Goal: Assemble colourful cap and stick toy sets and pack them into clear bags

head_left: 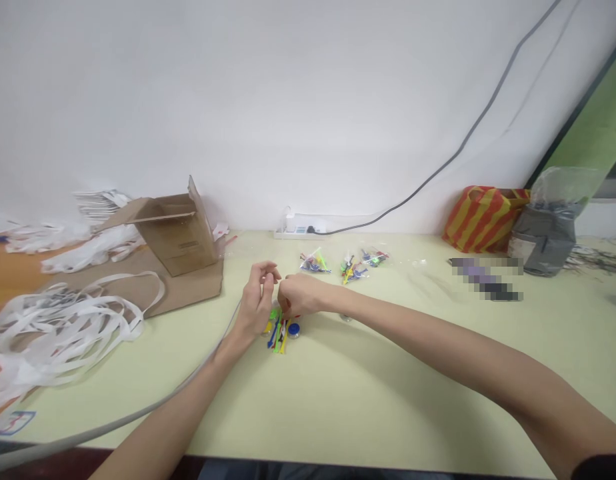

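My left hand and my right hand meet over the middle of the pale green table. Together they hold a small clear bag filled with bright plastic sticks and little blue round parts, which hangs down onto the tabletop. My right hand is curled into a pinch at the bag's top. The fingers of my left hand are bent, thumb and fingertips close beside the right hand. Three filled small bags lie farther back on the table.
An open cardboard box and a heap of white paper strips take up the left. A white power strip with a grey cable lies by the wall. At the right stand a red-and-yellow striped bag and a clear bag of grey parts.
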Demonstrator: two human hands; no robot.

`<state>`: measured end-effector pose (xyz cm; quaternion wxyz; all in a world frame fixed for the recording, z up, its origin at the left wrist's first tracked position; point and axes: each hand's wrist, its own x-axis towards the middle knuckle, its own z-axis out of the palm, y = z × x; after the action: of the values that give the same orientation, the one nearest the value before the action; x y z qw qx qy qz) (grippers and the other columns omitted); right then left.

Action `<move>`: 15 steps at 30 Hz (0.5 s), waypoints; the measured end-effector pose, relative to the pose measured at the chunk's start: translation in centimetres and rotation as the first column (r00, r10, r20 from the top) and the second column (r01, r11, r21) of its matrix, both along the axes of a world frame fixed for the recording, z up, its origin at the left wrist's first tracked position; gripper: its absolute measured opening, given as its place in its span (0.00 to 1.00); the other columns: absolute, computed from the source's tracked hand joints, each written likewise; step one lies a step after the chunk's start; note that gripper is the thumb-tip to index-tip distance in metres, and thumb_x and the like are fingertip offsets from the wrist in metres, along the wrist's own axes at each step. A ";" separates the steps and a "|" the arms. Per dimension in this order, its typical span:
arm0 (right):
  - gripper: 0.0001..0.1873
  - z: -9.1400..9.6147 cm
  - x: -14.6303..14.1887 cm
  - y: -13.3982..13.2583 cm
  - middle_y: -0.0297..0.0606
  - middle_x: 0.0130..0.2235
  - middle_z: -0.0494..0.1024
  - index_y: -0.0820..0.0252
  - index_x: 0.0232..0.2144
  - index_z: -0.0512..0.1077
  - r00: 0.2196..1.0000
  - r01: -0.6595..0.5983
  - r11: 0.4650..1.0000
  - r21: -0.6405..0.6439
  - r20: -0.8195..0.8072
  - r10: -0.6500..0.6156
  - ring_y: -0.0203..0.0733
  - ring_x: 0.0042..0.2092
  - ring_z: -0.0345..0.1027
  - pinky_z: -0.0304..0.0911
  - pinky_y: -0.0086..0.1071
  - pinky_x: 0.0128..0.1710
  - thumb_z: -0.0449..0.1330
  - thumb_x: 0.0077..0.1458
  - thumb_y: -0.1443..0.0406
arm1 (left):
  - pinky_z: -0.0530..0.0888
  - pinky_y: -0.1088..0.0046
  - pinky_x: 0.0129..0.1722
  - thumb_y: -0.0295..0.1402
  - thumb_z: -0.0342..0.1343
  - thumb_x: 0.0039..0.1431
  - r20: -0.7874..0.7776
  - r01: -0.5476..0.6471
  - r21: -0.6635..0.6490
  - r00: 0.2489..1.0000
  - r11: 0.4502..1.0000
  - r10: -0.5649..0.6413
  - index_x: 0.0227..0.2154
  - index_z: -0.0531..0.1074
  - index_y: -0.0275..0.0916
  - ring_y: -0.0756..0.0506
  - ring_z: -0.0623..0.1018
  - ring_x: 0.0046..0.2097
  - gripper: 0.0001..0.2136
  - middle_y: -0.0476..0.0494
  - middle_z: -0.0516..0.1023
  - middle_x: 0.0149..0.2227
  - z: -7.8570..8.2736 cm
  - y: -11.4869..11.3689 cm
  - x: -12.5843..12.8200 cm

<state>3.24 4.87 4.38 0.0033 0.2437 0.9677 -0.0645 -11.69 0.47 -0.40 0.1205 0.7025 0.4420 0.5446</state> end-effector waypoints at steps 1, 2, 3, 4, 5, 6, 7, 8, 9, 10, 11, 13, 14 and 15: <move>0.07 0.0 0.0 0.0 0.39 0.31 0.82 0.60 0.31 0.83 1.000 0.008 1.000 -0.001 0.005 -0.008 0.40 0.33 0.72 0.54 0.29 0.28 0.67 0.51 0.63 | 0.70 0.65 0.46 0.41 0.42 0.72 -0.002 -0.002 0.000 1.000 1.000 0.002 0.49 0.62 0.41 0.45 0.73 0.41 0.12 0.45 0.71 0.39 0.0 0.0 0.0; 0.07 0.1 0.0 -0.1 0.40 0.31 0.82 0.61 0.32 0.83 1.000 0.014 1.000 -0.004 0.009 -0.014 0.40 0.33 0.72 0.54 0.29 0.28 0.67 0.51 0.63 | 0.70 0.65 0.46 0.41 0.42 0.72 -0.004 -0.005 0.002 1.000 1.000 0.006 0.49 0.62 0.41 0.45 0.73 0.41 0.12 0.45 0.71 0.39 0.0 0.0 0.0; 0.07 0.1 0.0 -0.1 0.40 0.31 0.82 0.61 0.32 0.83 1.000 0.018 1.000 -0.007 0.014 -0.017 0.40 0.33 0.72 0.54 0.29 0.28 0.67 0.51 0.64 | 0.70 0.65 0.46 0.41 0.42 0.72 -0.007 -0.009 0.004 1.000 1.000 0.009 0.49 0.62 0.41 0.45 0.74 0.41 0.12 0.45 0.71 0.39 0.0 0.0 0.0; 0.07 0.2 0.0 -0.1 0.40 0.31 0.82 0.61 0.32 0.83 1.000 0.016 1.000 -0.012 0.016 -0.016 0.40 0.33 0.72 0.55 0.28 0.28 0.66 0.51 0.64 | 0.70 0.65 0.46 0.41 0.42 0.72 -0.010 -0.010 0.007 1.000 1.000 0.010 0.49 0.62 0.41 0.45 0.73 0.41 0.12 0.45 0.71 0.38 0.0 0.0 0.0; 0.07 0.2 0.0 -0.2 0.40 0.31 0.82 0.62 0.32 0.83 1.000 0.011 1.000 -0.015 0.015 -0.010 0.40 0.32 0.72 0.55 0.28 0.28 0.66 0.51 0.65 | 0.70 0.65 0.46 0.41 0.41 0.72 -0.012 -0.010 0.011 1.000 1.000 0.010 0.49 0.62 0.41 0.45 0.73 0.41 0.12 0.45 0.71 0.38 0.0 0.0 0.0; 0.07 0.2 0.0 -0.2 0.40 0.31 0.82 0.62 0.32 0.83 1.000 0.004 1.000 -0.016 0.009 -0.003 0.40 0.32 0.72 0.55 0.28 0.28 0.66 0.50 0.66 | 0.70 0.65 0.45 0.41 0.41 0.72 -0.012 -0.009 0.013 1.000 1.000 0.009 0.49 0.62 0.41 0.45 0.73 0.41 0.12 0.45 0.71 0.38 0.1 0.0 0.0; 0.07 0.2 0.0 -0.2 0.40 0.31 0.82 0.62 0.32 0.83 1.000 -0.004 1.000 -0.015 -0.002 0.004 0.40 0.32 0.72 0.55 0.28 0.28 0.65 0.50 0.67 | 0.70 0.65 0.45 0.41 0.41 0.72 -0.012 -0.009 0.013 1.000 1.000 0.010 0.49 0.62 0.41 0.45 0.73 0.40 0.12 0.45 0.71 0.38 0.1 0.0 0.0; 0.07 0.2 0.0 -0.2 0.40 0.31 0.82 0.62 0.32 0.83 1.000 -0.008 1.000 -0.014 -0.017 0.008 0.40 0.32 0.72 0.55 0.28 0.28 0.64 0.50 0.68 | 0.70 0.65 0.45 0.41 0.41 0.72 -0.011 -0.012 0.012 1.000 1.000 0.012 0.49 0.62 0.41 0.46 0.73 0.40 0.12 0.45 0.71 0.38 0.1 -0.1 0.0; 0.08 0.3 0.0 -0.2 0.40 0.31 0.82 0.62 0.32 0.83 0.999 -0.008 1.000 -0.016 -0.031 0.008 0.40 0.32 0.71 0.55 0.28 0.28 0.64 0.50 0.69 | 0.70 0.65 0.45 0.41 0.41 0.72 -0.009 -0.015 0.009 1.000 1.000 0.016 0.49 0.62 0.41 0.46 0.73 0.40 0.12 0.45 0.71 0.39 0.2 -0.1 0.0; 0.08 0.3 0.1 -0.2 0.40 0.30 0.82 0.62 0.32 0.83 0.999 -0.006 1.000 -0.019 -0.043 0.005 0.39 0.32 0.71 0.55 0.28 0.28 0.63 0.50 0.69 | 0.70 0.65 0.45 0.41 0.41 0.72 -0.008 -0.021 0.008 1.000 1.000 0.021 0.49 0.62 0.41 0.45 0.73 0.40 0.12 0.45 0.71 0.38 0.2 -0.2 0.0; 0.08 0.4 0.2 -0.2 0.39 0.30 0.82 0.62 0.32 0.83 0.999 -0.002 1.000 -0.026 -0.053 0.001 0.39 0.31 0.71 0.54 0.28 0.28 0.63 0.50 0.70 | 0.70 0.65 0.45 0.41 0.41 0.71 -0.007 -0.027 0.009 1.000 1.000 0.027 0.49 0.62 0.41 0.45 0.73 0.40 0.12 0.45 0.71 0.38 0.2 -0.2 0.0; 0.08 0.8 0.4 -0.1 0.38 0.30 0.81 0.62 0.31 0.82 0.997 -0.004 0.999 -0.050 -0.074 0.001 0.37 0.30 0.70 0.54 0.27 0.27 0.63 0.49 0.71 | 0.70 0.64 0.45 0.41 0.41 0.71 -0.004 -0.040 0.015 0.999 0.999 0.040 0.49 0.62 0.42 0.45 0.73 0.41 0.12 0.45 0.72 0.38 0.3 -0.2 0.0; 0.07 1.0 0.5 -0.1 0.38 0.30 0.81 0.63 0.31 0.82 0.996 -0.012 0.998 -0.063 -0.089 0.006 0.37 0.30 0.69 0.55 0.27 0.27 0.63 0.48 0.71 | 0.70 0.64 0.45 0.40 0.41 0.71 -0.002 -0.045 0.017 0.999 0.999 0.045 0.49 0.63 0.42 0.45 0.73 0.41 0.12 0.45 0.72 0.38 0.3 -0.2 0.0; 0.07 1.2 0.6 -0.1 0.37 0.29 0.81 0.63 0.30 0.82 0.994 -0.025 0.997 -0.078 -0.106 0.016 0.36 0.29 0.69 0.55 0.27 0.27 0.64 0.49 0.71 | 0.69 0.64 0.45 0.40 0.42 0.71 -0.001 -0.049 0.017 0.999 0.999 0.049 0.49 0.63 0.41 0.45 0.73 0.41 0.11 0.45 0.72 0.38 0.3 -0.2 0.0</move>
<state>3.88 4.81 5.63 -0.0376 0.2297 0.9656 -0.1155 -11.73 0.26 -0.15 0.1010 0.6927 0.4546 0.5508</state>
